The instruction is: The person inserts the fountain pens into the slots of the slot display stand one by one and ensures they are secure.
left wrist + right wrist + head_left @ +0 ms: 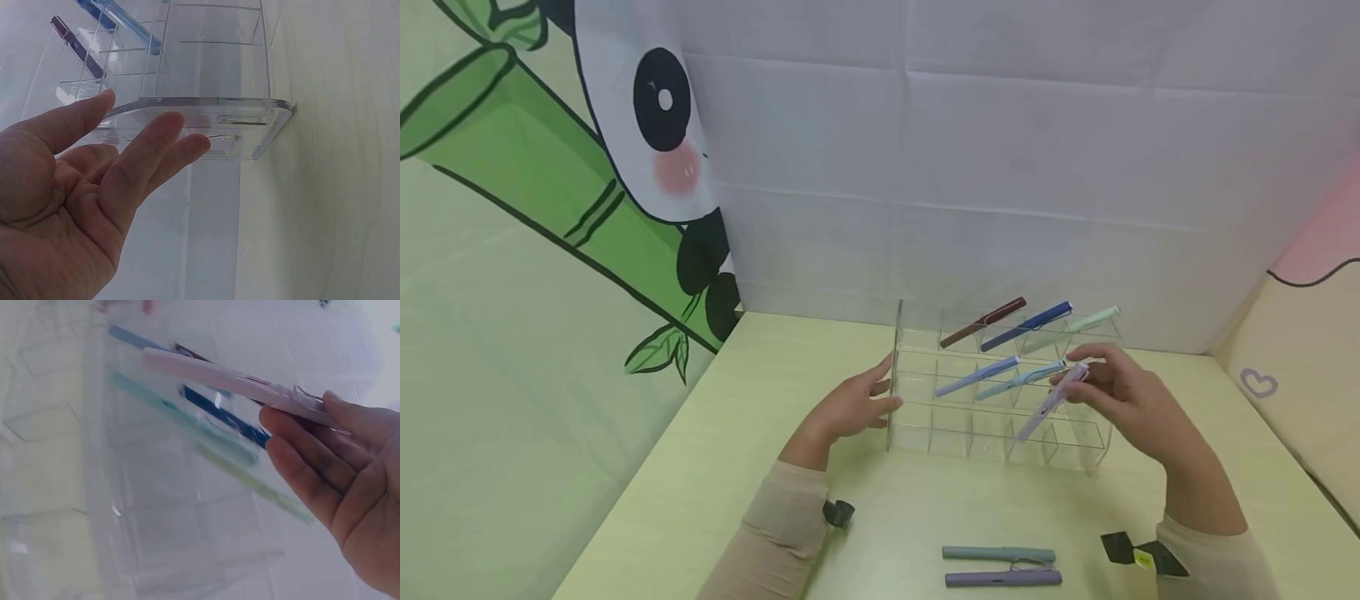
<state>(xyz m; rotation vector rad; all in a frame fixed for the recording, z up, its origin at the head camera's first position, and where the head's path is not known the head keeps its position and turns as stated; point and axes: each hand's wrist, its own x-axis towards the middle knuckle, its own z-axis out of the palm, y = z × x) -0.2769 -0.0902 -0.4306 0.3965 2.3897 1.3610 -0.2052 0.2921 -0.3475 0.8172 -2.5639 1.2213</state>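
My right hand (1135, 404) pinches a pale lilac capped pen (1051, 404) by its clip end, between thumb and fingers. Its other end slants down and left over the front row of a clear tiered rack (891, 375). At the rack's left side panel, my left hand (850, 407) has its fingers extended, fingertips right at the panel. The middle row carries a periwinkle pen (976, 377) and a light blue pen (1021, 380). Behind them, a dark red pen (983, 323), a dark blue pen (1026, 326) and a mint green pen (1075, 329) lean in the back row.
Two more pens, one grey-green (998, 553) and one purple (1003, 577), lie side by side on the pale table (880, 517) in front of the rack. A white cloth backdrop (1000, 167) hangs close behind it, with a printed panda and bamboo at left.
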